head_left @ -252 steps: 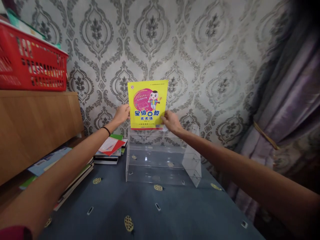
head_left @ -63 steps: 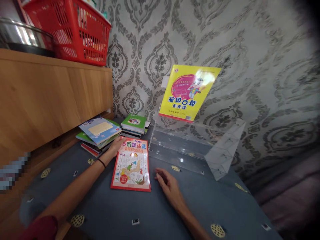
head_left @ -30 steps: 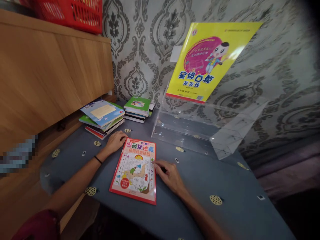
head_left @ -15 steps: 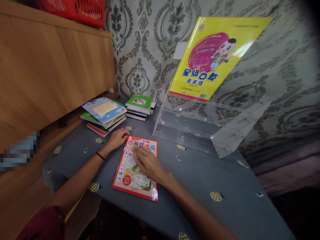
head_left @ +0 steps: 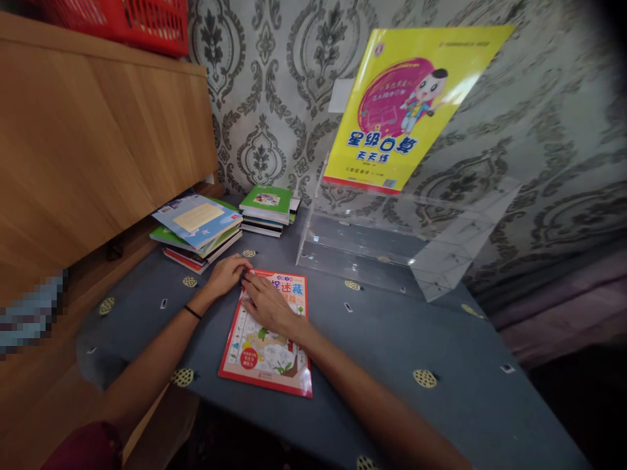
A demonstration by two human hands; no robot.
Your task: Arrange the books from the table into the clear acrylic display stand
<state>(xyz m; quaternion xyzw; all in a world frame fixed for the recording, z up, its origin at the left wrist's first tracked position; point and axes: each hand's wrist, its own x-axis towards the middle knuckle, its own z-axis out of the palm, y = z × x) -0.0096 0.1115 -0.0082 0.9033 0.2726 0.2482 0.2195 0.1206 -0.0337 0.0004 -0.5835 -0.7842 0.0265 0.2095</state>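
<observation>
Moved from mid-cover to the top-left corner, the right hand [head_left: 269,307] lies fingers outstretched, gripping nothing, on the red-bordered hide-and-seek picture book [head_left: 269,356], lengthwise near-to-far on the blue tablecloth [head_left: 362,365], the left hand [head_left: 226,275] curled at that corner, pinch unclear.

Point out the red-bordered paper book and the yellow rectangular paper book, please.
Red-bordered paper book [head_left: 267,356]: head view, lower half of its cover.
Yellow rectangular paper book [head_left: 402,108]: head view, middle of its cover.

Maroon sleeve [head_left: 91,447], thin black wristband [head_left: 192,313]
</observation>
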